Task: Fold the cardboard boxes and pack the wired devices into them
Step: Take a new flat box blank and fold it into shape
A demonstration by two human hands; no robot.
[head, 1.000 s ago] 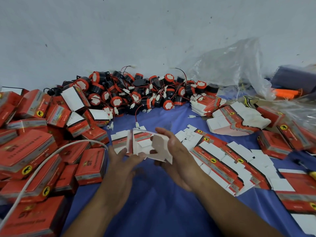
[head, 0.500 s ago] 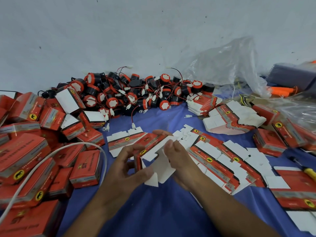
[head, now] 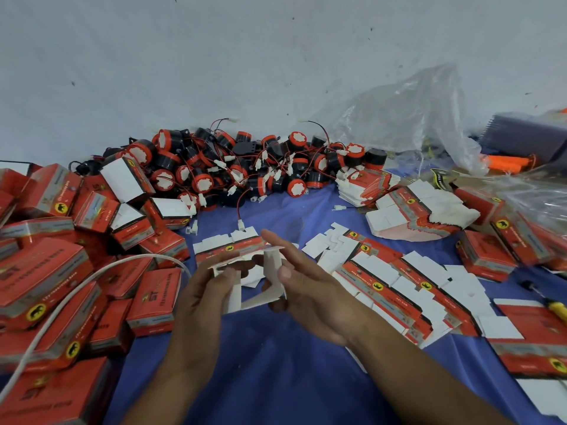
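Note:
Between my hands, above the blue cloth (head: 276,363), is a half-formed cardboard box (head: 270,277) with its white inside and flaps facing me. My left hand (head: 208,296) grips its left side with thumb and fingers. My right hand (head: 306,289) holds the right side, thumb on a white flap and fingers stretched behind it. A heap of black-and-orange wired devices (head: 245,167) lies by the wall. Flat unfolded boxes (head: 395,289) fan out to the right.
Several closed red boxes (head: 46,271) are piled at the left, with a white cable (head: 76,289) looping over them. A clear plastic bag (head: 414,118) and more flat box stacks (head: 414,216) sit at the back right. A screwdriver (head: 555,308) lies at the right edge.
The box has been turned in my hands: its red printed side showed half a second ago, now the white inside and flaps face me. Both hands keep holding it.

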